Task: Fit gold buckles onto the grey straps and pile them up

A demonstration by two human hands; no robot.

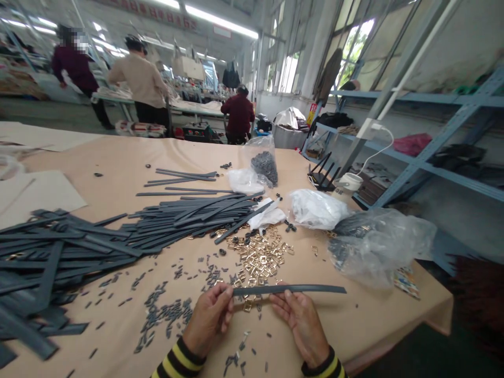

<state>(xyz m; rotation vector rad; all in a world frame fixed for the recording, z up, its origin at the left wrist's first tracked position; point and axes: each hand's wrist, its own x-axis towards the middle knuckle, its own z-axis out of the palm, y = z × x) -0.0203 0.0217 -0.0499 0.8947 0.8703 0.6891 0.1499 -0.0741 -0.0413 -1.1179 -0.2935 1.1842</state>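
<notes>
My left hand [208,317] pinches the left end of a dark grey strap [289,289] that lies level above the table. My right hand [301,321] grips the same strap a little further right, thumb on top. A gold buckle [248,306] shows just under the strap between my hands; whether it is threaded on I cannot tell. A heap of gold buckles [260,256] lies just beyond my hands. Small grey loops [165,312] are scattered to the left.
A big pile of grey straps [118,236] covers the left of the tan table [394,315]. Plastic bags [378,244] and a bag of dark parts [264,165] sit at the right and back. Blue shelving [433,136] stands right; three people work far behind.
</notes>
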